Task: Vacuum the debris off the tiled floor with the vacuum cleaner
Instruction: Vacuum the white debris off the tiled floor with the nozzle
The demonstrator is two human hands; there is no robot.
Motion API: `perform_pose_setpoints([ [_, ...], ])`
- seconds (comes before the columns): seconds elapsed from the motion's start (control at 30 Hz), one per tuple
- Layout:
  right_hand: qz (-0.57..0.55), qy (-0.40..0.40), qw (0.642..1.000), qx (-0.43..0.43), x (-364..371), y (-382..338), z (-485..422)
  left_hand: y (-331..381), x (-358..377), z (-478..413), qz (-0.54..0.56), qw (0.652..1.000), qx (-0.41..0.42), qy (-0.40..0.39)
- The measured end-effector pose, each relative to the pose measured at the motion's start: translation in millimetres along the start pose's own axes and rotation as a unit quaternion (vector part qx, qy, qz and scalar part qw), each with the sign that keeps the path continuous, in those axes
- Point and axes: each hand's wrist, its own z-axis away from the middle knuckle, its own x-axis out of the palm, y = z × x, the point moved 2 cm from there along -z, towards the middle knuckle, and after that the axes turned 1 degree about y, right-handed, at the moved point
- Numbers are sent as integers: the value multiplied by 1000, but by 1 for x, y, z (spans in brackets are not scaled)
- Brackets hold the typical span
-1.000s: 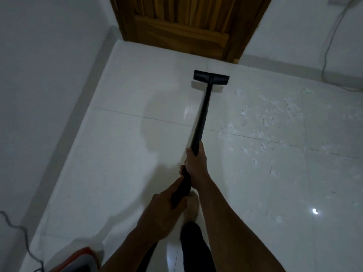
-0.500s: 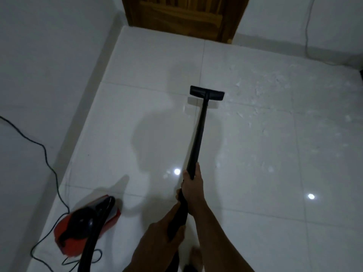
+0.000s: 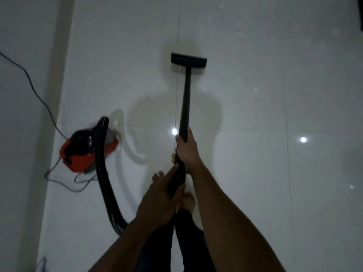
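Note:
A black vacuum wand (image 3: pixel 186 101) runs up the middle of the view to a flat black nozzle (image 3: pixel 188 59) resting on the white tiled floor (image 3: pixel 255 173). My right hand (image 3: pixel 186 148) grips the wand higher up, and my left hand (image 3: pixel 159 201) grips it lower, near my body. The red and black vacuum cleaner body (image 3: pixel 86 148) sits on the floor at the left, with its black hose (image 3: pixel 104 173) curving down toward me. Faint white debris specks (image 3: pixel 255 90) lie on the tiles at the right and upper right.
A grey wall (image 3: pixel 25 134) runs along the left side. The black power cord (image 3: pixel 37 93) trails down it and loops on the floor beside the cleaner. My bare feet (image 3: pixel 186 201) stand under my hands. A dark object (image 3: pixel 360 12) shows at the top right edge.
The view has tilted down and back: the wooden door has left the frame and the cleaner body now shows fully at the left. The nozzle has been drawn back from the debris patch.

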Motion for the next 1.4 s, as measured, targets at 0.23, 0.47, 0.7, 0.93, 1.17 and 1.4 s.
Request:
perform_pose_setpoints([
  [0.23, 1, 16, 1000, 24, -13, 76, 67, -33, 34, 83, -26, 999, -1, -18],
  [0.47, -31, 36, 998, 32, -11, 141, 119, -74, 42, 145, -56, 997, 25, -56],
  [0.7, -57, 46, 995, 66, -7, 179, 131, -92, 45, 167, -66, 995, 30, -74],
  [0.93, -44, 40, 996, 71, -19, 158, 112, -75, 54, 142, -43, 996, 17, -81],
  [1.17, -39, 30, 996, 70, -48, 115, 60, -38, 68, 83, -28, 997, -10, -69],
  [1.4, -30, 6, 997, 71, -79, 73, 3, -8, 89, 24, 1, 998, -43, -54],
])
